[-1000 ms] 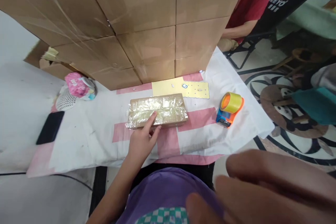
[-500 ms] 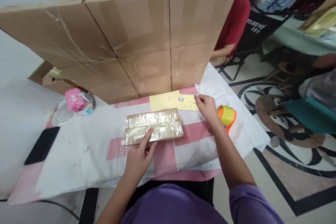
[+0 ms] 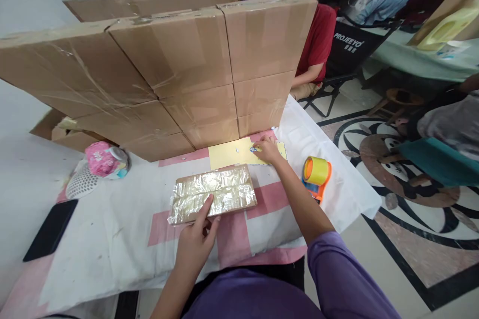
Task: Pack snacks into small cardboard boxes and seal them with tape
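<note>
A small cardboard box (image 3: 220, 187) wrapped in shiny clear tape lies on the table in front of me. My left hand (image 3: 197, 239) grips its near edge, index finger on top and thumb at the side. Beyond the box is a flat yellow sheet (image 3: 224, 156) with small pale and blue marks. My right hand (image 3: 268, 148) is over this sheet, its fingers bent together at a small blue-and-white piece (image 3: 253, 149). Whatever its fingertips pinch is too small to make out. An orange tape dispenser with a yellow tape roll (image 3: 315, 170) stands right of my right forearm.
A wall of stacked cardboard boxes (image 3: 198, 55) closes off the table's far side. On the left are a black phone (image 3: 51, 229), a pink plastic packet (image 3: 102, 158) and a white perforated object (image 3: 80, 182). A person in a red shirt (image 3: 324, 30) sits behind the boxes.
My right hand has moved left along the yellow sheet, from its right end to the blue-and-white piece. My left hand stays on the box. The camera view has shifted slightly.
</note>
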{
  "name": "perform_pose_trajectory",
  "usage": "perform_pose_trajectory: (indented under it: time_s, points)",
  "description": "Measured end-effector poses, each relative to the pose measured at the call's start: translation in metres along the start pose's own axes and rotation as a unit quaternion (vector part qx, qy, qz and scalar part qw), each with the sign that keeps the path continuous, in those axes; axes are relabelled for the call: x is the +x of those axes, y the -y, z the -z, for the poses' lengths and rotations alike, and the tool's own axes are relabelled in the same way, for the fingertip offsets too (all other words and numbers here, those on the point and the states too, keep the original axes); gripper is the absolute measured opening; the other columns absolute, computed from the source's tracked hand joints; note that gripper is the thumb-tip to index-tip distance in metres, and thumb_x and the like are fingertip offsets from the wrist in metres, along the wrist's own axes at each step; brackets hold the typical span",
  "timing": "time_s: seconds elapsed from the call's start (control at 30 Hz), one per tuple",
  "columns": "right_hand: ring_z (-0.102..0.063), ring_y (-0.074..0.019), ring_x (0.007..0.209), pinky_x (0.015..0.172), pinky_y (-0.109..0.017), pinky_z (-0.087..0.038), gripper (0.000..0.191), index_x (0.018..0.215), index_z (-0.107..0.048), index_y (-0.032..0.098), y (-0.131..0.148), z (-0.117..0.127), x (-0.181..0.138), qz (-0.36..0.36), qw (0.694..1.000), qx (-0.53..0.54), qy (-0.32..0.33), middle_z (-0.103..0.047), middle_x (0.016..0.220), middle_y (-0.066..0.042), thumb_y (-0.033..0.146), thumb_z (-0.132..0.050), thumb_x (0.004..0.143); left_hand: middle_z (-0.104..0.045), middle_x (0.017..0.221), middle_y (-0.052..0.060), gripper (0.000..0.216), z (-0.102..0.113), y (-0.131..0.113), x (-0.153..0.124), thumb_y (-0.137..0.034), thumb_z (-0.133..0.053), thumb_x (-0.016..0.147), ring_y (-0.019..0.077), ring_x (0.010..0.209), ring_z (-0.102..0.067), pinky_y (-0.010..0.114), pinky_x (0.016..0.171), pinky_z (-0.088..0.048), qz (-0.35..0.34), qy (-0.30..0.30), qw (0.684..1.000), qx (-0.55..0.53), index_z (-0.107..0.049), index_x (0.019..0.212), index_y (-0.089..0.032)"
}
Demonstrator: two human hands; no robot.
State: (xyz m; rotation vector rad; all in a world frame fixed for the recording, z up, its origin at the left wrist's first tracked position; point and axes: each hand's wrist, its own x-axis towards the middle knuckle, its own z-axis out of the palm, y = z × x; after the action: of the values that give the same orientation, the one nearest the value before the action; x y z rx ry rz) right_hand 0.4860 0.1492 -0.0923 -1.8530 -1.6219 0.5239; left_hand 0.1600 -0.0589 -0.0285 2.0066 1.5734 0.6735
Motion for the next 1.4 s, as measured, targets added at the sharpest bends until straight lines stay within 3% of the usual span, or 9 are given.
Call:
perform_pose_trajectory:
  time_s: [0.13, 0.3, 0.47, 0.7, 0.83, 0.93, 1.1, 1.27, 1.4]
  points:
    - [-0.053, -0.0299, 0.109, 0.098, -0.045, -0.041, 0.007, 0.084, -0.074, 0.02, 0.003, -0.014, -0.013, 0.029, 0.999, 0.04, -0.011, -0.066, 0.108, -0.011, 0.018, -0.068, 0.081, -0.064, 0.061, -0.005, 0.06, 0.0, -0.001, 0.005, -0.045, -0.051, 0.099, 0.0129, 0.052, -0.06, 0.023, 0.061, -0.05, 0.009, 0.002, 1.0, 0.004, -0.044, 0.152, -0.018]
    - [-0.064, -0.0215, 0.081, 0.076, -0.034, -0.049, 0.011, 0.092, -0.063, 0.021, 0.005, -0.013, -0.024, 0.015, 0.989, 0.138, -0.046, -0.071, 0.089, -0.006, 0.023, -0.052, 0.091, -0.065, 0.061, -0.005, 0.06, 0.0, -0.003, 0.006, -0.045, -0.051, 0.098, 0.0137, 0.052, -0.063, 0.022, 0.058, -0.05, 0.017, 0.005, 1.0, 0.002, -0.044, 0.151, -0.019]
    - [-0.065, -0.0206, 0.072, 0.064, -0.03, -0.047, 0.01, 0.094, -0.055, 0.022, 0.004, -0.008, -0.037, 0.004, 0.975, 0.206, -0.087, -0.069, 0.084, -0.005, 0.027, -0.047, 0.091, -0.063, 0.058, -0.007, 0.057, 0.006, -0.007, 0.01, -0.044, -0.052, 0.098, 0.0127, 0.049, -0.061, 0.021, 0.056, -0.048, -0.014, -0.014, 0.998, 0.056, -0.047, 0.15, -0.022]
    - [-0.061, -0.0199, 0.074, 0.07, -0.033, -0.046, 0.018, 0.1, -0.06, 0.02, -0.002, -0.002, -0.043, 0.022, 0.948, 0.297, -0.113, -0.066, 0.093, -0.006, 0.03, -0.05, 0.088, -0.047, 0.042, -0.011, 0.043, 0.058, -0.036, 0.031, -0.047, -0.053, 0.097, 0.011, 0.037, -0.048, 0.02, 0.043, -0.037, -0.088, 0.06, 0.988, 0.112, -0.066, 0.131, -0.024]
    - [-0.063, -0.019, 0.081, 0.07, -0.03, -0.048, 0.021, 0.103, -0.059, 0.021, 0.005, -0.001, -0.048, 0.042, 0.92, 0.376, -0.102, -0.063, 0.094, -0.005, 0.037, -0.053, 0.09, -0.057, 0.05, -0.008, 0.027, 0.073, -0.075, 0.073, -0.043, -0.057, 0.096, 0.0081, 0.043, -0.05, 0.02, 0.049, -0.039, -0.163, 0.049, 0.98, 0.101, -0.076, 0.102, -0.025]
    - [-0.062, -0.0177, 0.083, 0.07, -0.029, -0.048, 0.024, 0.107, -0.057, 0.023, 0.016, 0.0, -0.053, 0.06, 0.901, 0.42, -0.093, -0.06, 0.092, -0.003, 0.041, -0.056, 0.091, -0.074, 0.076, -0.002, 0.027, 0.057, -0.102, 0.127, -0.037, -0.053, 0.099, 0.0102, 0.064, -0.064, 0.022, 0.063, -0.044, -0.228, 0.04, 0.964, 0.13, -0.077, 0.098, -0.024]
    - [-0.057, -0.0149, 0.072, 0.063, -0.028, -0.046, 0.029, 0.109, -0.056, 0.025, 0.033, 0.005, -0.063, 0.079, 0.87, 0.483, -0.058, -0.056, 0.086, 0.0, 0.047, -0.062, 0.09, -0.074, 0.104, 0.003, 0.026, 0.011, -0.127, 0.202, -0.035, -0.053, 0.099, 0.0187, 0.093, -0.068, 0.026, 0.069, -0.043, -0.292, 0.122, 0.91, 0.268, -0.074, 0.113, -0.029]
    - [-0.059, -0.016, 0.074, 0.071, -0.032, -0.05, 0.034, 0.108, -0.055, 0.028, 0.043, 0.012, -0.068, 0.093, 0.814, 0.572, -0.035, -0.059, 0.087, 0.0, 0.048, -0.071, 0.085, -0.074, 0.109, 0.004, 0.024, -0.007, -0.129, 0.225, -0.039, -0.057, 0.098, 0.022, 0.101, -0.067, 0.027, 0.07, -0.042, -0.31, 0.166, 0.879, 0.321, -0.076, 0.108, -0.028]
    - [-0.06, -0.0169, 0.074, 0.074, -0.034, -0.052, 0.038, 0.106, -0.054, 0.028, 0.044, 0.017, -0.069, 0.085, 0.805, 0.586, -0.035, -0.061, 0.084, 0.0, 0.049, -0.074, 0.082, -0.075, 0.107, 0.004, 0.029, -0.009, -0.126, 0.226, -0.042, -0.052, 0.099, 0.0209, 0.098, -0.067, 0.027, 0.068, -0.041, -0.318, 0.173, 0.877, 0.316, -0.075, 0.109, -0.028]
